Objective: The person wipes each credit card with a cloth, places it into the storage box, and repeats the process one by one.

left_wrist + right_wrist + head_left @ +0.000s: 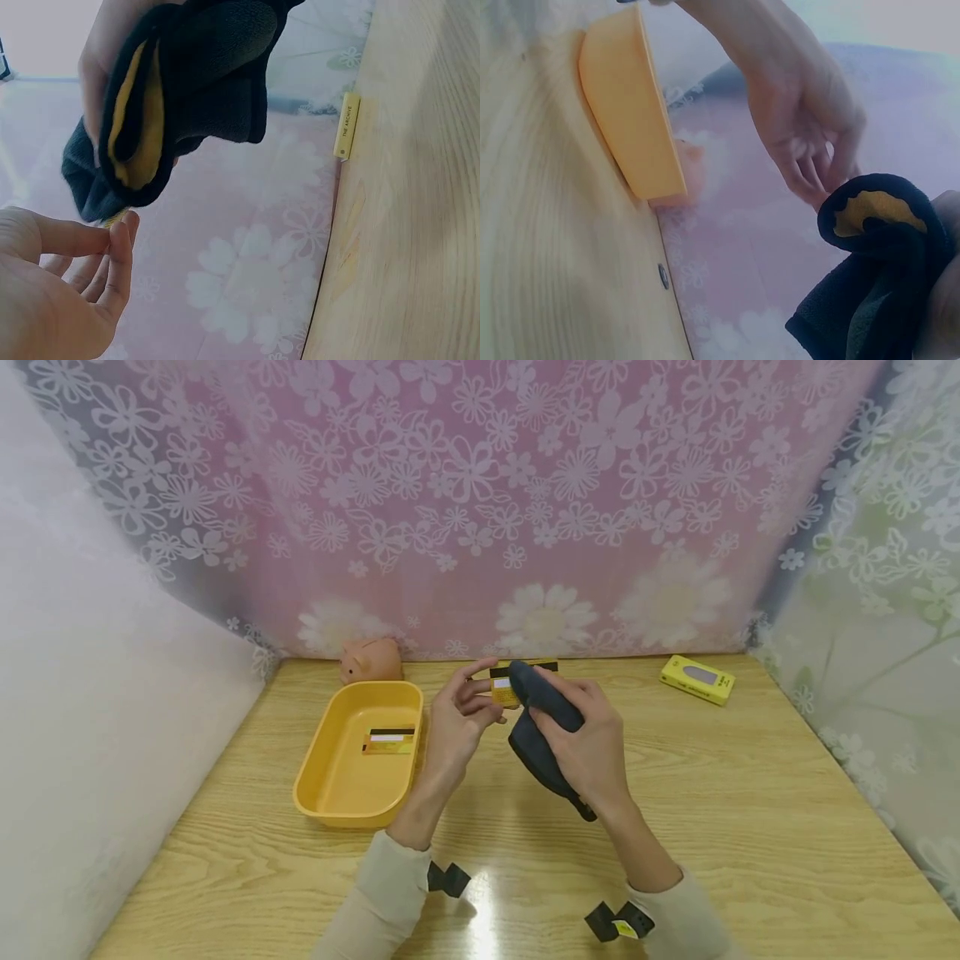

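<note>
A dark blue cloth (551,718) with a yellow inner side hangs folded from my right hand (588,739), whose thumb and fingers grip it. Partly covered by the cloth is a yellow card (504,692) with a black stripe and a pale strip. My left hand (457,718) pinches the card's left end between thumb and fingertips. In the left wrist view only a sliver of the card (115,219) shows below the cloth (217,82). From the right wrist view, the cloth (877,262) hides the card, and the left hand (802,112) reaches its upper edge.
A yellow tray (322,814) stands left of the hands, with a similar striped card (390,742) in it. Behind it sits a pink piggy bank (375,660). A yellow box (697,680) lies at the table's back right. A floral curtain (480,510) hangs behind the wooden table (720,810).
</note>
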Demonstrator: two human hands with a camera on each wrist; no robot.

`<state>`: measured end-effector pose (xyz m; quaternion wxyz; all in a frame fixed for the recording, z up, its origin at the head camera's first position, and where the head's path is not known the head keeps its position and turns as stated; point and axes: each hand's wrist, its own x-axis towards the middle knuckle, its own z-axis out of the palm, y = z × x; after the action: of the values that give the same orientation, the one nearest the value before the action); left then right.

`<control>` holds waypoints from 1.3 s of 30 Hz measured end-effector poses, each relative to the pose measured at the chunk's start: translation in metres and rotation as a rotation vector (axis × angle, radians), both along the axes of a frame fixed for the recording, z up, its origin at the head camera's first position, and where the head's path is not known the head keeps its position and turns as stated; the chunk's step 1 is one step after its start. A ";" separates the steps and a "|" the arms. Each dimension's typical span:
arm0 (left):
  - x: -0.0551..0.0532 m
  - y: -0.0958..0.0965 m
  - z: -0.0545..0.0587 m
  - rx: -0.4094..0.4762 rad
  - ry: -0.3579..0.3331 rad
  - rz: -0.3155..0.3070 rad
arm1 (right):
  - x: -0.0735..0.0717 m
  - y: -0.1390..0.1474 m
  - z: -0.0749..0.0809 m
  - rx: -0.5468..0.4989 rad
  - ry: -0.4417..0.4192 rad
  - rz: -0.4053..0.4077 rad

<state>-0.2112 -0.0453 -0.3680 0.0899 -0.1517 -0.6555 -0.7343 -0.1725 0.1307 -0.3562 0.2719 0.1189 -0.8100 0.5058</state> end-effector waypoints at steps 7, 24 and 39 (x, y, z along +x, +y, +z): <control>0.000 -0.005 0.004 0.031 -0.036 0.011 | -0.010 0.022 0.002 -0.035 -0.028 -0.100; 0.000 -0.028 0.016 0.017 -0.061 0.069 | -0.009 0.074 0.023 -0.141 -0.107 -0.241; 0.000 -0.108 0.018 -0.138 -0.163 0.166 | -0.011 0.079 0.024 -0.164 -0.144 -0.190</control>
<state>-0.2113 -0.1529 -0.3497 0.0862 -0.0425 -0.7200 -0.6873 -0.1835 0.2093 -0.3320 0.2683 -0.0174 -0.7910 0.5495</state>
